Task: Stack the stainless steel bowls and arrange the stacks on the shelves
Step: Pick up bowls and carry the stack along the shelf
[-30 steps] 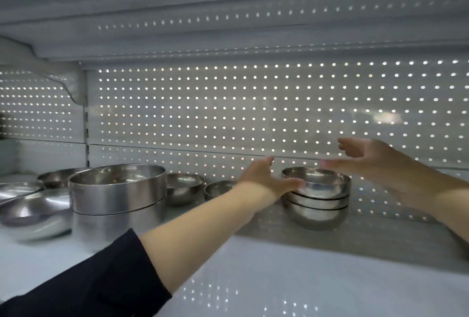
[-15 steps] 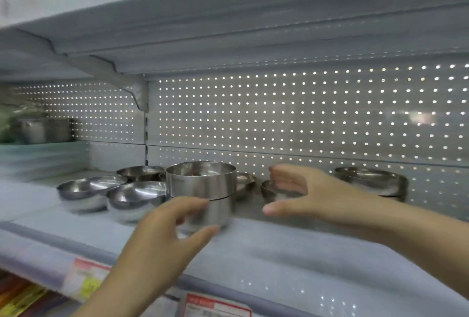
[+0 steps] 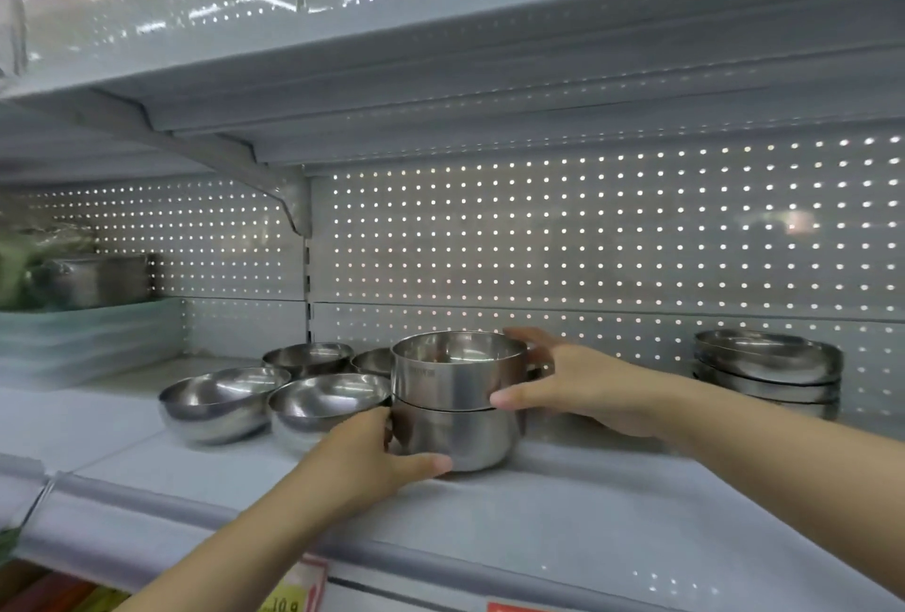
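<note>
A stack of two straight-walled steel bowls (image 3: 455, 396) stands on the grey shelf (image 3: 612, 508) near its front edge. My left hand (image 3: 372, 454) grips the lower bowl from the left, thumb under its base. My right hand (image 3: 563, 386) grips the upper bowl from the right, thumb on its front wall and fingers behind the rim. Two rounded loose bowls (image 3: 220, 401) (image 3: 325, 403) sit just left of the stack, with two more bowls (image 3: 308, 356) behind them. A stack of shallow bowls (image 3: 766, 369) stands at the back right.
The perforated back panel (image 3: 587, 244) closes the shelf behind. An upper shelf (image 3: 440, 48) hangs overhead on a bracket (image 3: 289, 205). At far left a steel pot (image 3: 98, 278) sits on pale stacked trays (image 3: 83, 337). Price labels (image 3: 294, 597) line the shelf's front edge.
Both hands left the shallow stack at the right and came to the tall two-bowl stack, which they now hold. My view drew back and shifted left.
</note>
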Tool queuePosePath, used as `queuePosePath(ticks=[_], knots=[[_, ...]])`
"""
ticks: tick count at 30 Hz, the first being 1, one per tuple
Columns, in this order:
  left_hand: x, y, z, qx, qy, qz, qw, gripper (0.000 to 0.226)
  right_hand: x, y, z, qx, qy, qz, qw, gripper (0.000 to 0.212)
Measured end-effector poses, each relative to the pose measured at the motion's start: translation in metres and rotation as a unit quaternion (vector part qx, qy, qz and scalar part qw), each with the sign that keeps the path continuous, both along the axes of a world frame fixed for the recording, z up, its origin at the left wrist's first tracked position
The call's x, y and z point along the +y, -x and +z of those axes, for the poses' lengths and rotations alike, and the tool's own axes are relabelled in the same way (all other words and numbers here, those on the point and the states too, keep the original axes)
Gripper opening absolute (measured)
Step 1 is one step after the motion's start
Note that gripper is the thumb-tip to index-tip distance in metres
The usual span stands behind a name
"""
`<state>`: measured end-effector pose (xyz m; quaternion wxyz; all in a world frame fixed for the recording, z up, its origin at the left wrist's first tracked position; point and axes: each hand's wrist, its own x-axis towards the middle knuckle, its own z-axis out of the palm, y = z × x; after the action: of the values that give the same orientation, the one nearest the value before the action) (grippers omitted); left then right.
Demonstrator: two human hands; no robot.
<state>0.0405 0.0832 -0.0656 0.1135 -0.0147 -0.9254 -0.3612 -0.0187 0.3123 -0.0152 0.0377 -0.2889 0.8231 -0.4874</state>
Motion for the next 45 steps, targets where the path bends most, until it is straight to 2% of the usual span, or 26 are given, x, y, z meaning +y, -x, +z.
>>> queuePosePath(ticks=[3, 9, 11, 13, 14, 18, 21, 23, 26, 30, 32, 35, 39, 45], knots=[[-0.003, 0.011, -0.001, 0.004, -0.014, -0.003, 1.0, 0.056, 0.001, 0.005, -0.006, -0.021, 0.017, 0.004, 1.0, 0.08], [0.016, 0.017, -0.001, 0.027, -0.107, -0.043, 0.993, 0.049, 0.024, -0.003, -0.003, -0.007, 0.045, -0.039, 0.998, 0.074], [0.036, 0.014, 0.011, 0.029, -0.113, -0.084, 0.99, 0.059, 0.046, -0.01, 0.004, -0.005, 0.062, -0.048, 0.997, 0.067], [0.062, 0.012, 0.026, 0.048, -0.113, -0.123, 0.985, 0.072, 0.073, -0.019, 0.016, 0.006, 0.071, -0.073, 0.995, 0.069], [0.077, 0.011, 0.034, 0.06, -0.111, -0.14, 0.982, 0.071, 0.088, -0.025, 0.024, 0.013, 0.077, -0.086, 0.993, 0.071], [0.148, 0.017, 0.062, 0.108, -0.101, -0.182, 0.972, 0.04, 0.157, -0.054, 0.057, 0.046, 0.082, -0.137, 0.986, 0.061], [0.215, 0.026, 0.077, 0.125, -0.101, -0.213, 0.964, 0.032, 0.218, -0.074, 0.076, 0.062, 0.069, -0.183, 0.979, 0.065], [0.262, 0.034, 0.083, 0.106, -0.129, -0.24, 0.956, 0.032, 0.259, -0.08, 0.083, 0.069, 0.066, -0.227, 0.969, 0.073], [0.332, 0.05, 0.089, 0.067, -0.11, -0.273, 0.953, 0.058, 0.318, -0.084, 0.087, 0.063, 0.064, -0.271, 0.958, 0.082], [0.409, 0.071, 0.08, 0.068, -0.092, -0.299, 0.947, 0.028, 0.387, -0.081, 0.082, 0.046, 0.057, -0.303, 0.95, 0.09], [0.437, 0.078, 0.072, 0.062, -0.108, -0.326, 0.937, 0.027, 0.414, -0.078, 0.074, 0.034, 0.068, -0.322, 0.944, 0.091], [0.462, 0.084, 0.063, 0.048, -0.128, -0.365, 0.921, 0.045, 0.442, -0.072, 0.063, 0.019, 0.078, -0.341, 0.937, 0.093], [0.489, 0.095, 0.051, 0.028, -0.121, -0.377, 0.918, 0.034, 0.467, -0.065, 0.05, 0.002, 0.084, -0.363, 0.928, 0.092], [0.504, 0.106, 0.039, 0.007, -0.118, -0.367, 0.923, 0.042, 0.478, -0.059, 0.035, -0.018, 0.1, -0.366, 0.925, 0.089]])
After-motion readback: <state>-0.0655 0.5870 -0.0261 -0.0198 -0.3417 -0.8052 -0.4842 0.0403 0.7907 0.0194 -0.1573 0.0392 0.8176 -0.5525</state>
